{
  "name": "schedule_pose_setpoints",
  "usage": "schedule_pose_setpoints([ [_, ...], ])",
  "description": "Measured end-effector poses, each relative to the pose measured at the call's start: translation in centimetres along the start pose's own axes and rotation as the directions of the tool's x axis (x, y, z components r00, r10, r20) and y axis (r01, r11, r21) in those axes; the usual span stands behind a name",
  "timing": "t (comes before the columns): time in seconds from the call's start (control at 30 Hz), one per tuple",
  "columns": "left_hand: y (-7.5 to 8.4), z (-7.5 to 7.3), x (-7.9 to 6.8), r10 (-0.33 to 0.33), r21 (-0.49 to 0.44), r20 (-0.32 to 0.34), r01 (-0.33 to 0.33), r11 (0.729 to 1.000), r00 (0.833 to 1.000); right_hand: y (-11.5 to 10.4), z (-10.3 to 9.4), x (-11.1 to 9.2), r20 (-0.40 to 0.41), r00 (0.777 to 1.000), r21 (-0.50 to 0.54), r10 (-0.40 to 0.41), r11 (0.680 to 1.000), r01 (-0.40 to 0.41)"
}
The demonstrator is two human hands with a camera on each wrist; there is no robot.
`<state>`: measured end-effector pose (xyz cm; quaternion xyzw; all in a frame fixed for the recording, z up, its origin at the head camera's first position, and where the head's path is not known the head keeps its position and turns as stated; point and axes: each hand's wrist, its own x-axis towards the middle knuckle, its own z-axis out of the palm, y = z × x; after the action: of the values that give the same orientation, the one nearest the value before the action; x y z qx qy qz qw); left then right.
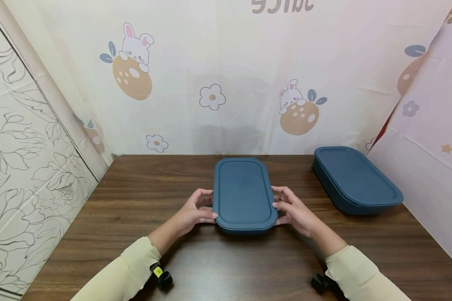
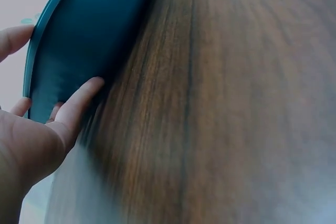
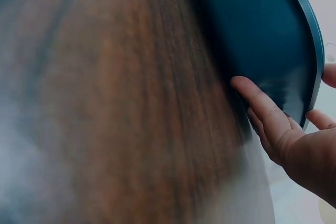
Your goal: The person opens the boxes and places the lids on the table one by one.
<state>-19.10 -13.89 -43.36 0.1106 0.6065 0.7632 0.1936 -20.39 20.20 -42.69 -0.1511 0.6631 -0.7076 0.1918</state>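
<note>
Blue lidded container (image 1: 245, 192): appears to rest on the worktop (image 1: 150, 175), lid seemingly seated all round. Your two-sided hold is established; release is not yet made. The container lies between your hands: left hand (image 1: 196, 212) gripping its left side, right hand (image 1: 293, 211) its right. Second container (image 1: 358, 177), also lidded, stands apart, to your right.

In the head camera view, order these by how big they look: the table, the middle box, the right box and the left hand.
Largest to smallest:
1. Table
2. Middle box and right box: too alike to rank, since they lie at different angles
3. Left hand
</note>
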Motion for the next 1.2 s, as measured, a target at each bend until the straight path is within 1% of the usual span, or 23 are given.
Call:
schedule_pose_setpoints([
  [0.17,-0.1,-0.3,-0.8,0.008,0.012,0.015,-0.008,1.0,1.0,0.2,0.2,-0.1,0.028,1.0,0.008,-0.002,1.0,0.002],
  [0.37,-0.3,-0.5,-1.6,0.006,0.012,0.015,-0.006,1.0,1.0,0.1,0.5,-0.2,0.066,0.998,0.019,0.0,1.0,-0.002],
  [0.63,-0.4,-0.2,-2.0,0.0,0.0,0.002,0.0,1.0,1.0,-0.1,0.7,-0.3,0.067,0.998,0.012,0.016,1.0,-0.017],
  [0.83,-0.6,-0.2,-2.0,0.004,0.007,0.018,-0.004,1.0,1.0,-0.4,0.7,-0.4,0.087,0.996,-0.023,0.024,0.999,-0.022],
  [1.0,-0.6,0.0,-2.2,-0.015,0.008,0.013,0.015,1.0,1.0,-0.6,0.7,-0.8,0.1,0.994,-0.058,0.044,0.998,-0.038],
  [1.2,-0.7,0.2,-2.3,-0.033,-0.004,0.01,0.033,0.999,0.999,-0.9,1.0,-1.1,0.063,0.996,-0.106,0.064,0.993,-0.057],
])
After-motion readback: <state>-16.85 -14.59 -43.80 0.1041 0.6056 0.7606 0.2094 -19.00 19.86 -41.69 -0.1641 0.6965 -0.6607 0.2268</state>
